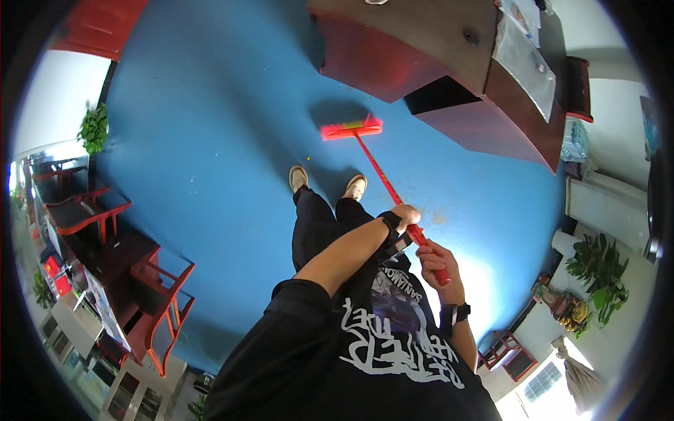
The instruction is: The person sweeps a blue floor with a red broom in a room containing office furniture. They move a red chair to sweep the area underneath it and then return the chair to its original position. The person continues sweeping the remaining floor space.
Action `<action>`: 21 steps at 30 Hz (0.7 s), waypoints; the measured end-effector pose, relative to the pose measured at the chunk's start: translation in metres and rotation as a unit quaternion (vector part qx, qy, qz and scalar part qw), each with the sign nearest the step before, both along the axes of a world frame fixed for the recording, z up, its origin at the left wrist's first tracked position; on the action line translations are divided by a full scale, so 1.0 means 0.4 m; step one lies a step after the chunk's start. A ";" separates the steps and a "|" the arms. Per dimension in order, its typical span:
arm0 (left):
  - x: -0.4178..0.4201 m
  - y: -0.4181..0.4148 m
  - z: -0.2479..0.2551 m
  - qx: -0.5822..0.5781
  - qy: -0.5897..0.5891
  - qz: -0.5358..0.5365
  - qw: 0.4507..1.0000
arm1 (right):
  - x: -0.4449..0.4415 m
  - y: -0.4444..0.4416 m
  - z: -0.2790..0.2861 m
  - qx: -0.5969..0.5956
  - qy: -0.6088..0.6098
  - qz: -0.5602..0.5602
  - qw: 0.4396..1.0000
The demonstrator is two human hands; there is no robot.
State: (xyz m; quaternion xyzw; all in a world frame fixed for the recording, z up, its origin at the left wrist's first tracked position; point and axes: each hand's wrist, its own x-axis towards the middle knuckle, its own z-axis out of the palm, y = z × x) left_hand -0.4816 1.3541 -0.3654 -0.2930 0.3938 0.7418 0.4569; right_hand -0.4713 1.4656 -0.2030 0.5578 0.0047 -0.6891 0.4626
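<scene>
A red broom handle (379, 171) slants from my hands toward the floor ahead of my feet. Around its upper part closes my left hand (406, 216), the left arm reaching across my body. Lower in the picture, my right hand (438, 262) grips the red end of the handle. The broom head (352, 128), pink-red with a yellow patch, is slightly blurred beyond my shoes; a dark shadow lies next to it. A tiny orange bit (308, 158) rests on the blue floor (210, 210) between the broom head and my left shoe (298, 179).
A dark wooden desk (410, 31) with papers stands at upper right. Red-framed wooden chairs (167, 310) line a table at left. Potted plants (597, 271) stand by the right wall, and another plant (95, 129) at left. Small white specks and brownish stains mark the floor.
</scene>
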 end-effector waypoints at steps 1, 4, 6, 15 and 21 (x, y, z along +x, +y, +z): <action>-0.004 -0.020 0.045 -0.016 -0.046 0.041 0.998 | 0.003 -0.003 -0.007 0.008 0.000 0.002 1.000; 0.036 -0.059 -0.068 -0.199 0.373 -0.212 0.881 | 0.017 -0.033 -0.030 -0.041 -0.015 -0.008 0.999; 0.049 -0.120 -0.061 -0.139 0.275 -0.135 0.942 | 0.028 -0.067 -0.051 -0.072 -0.015 -0.002 0.997; 0.224 -0.446 0.125 -0.110 0.075 -0.301 0.944 | 0.029 -0.233 -0.145 -0.087 -0.010 0.078 0.993; 0.396 -0.513 0.106 -0.070 0.222 -0.455 0.859 | 0.050 -0.313 -0.183 -0.082 0.057 0.177 0.979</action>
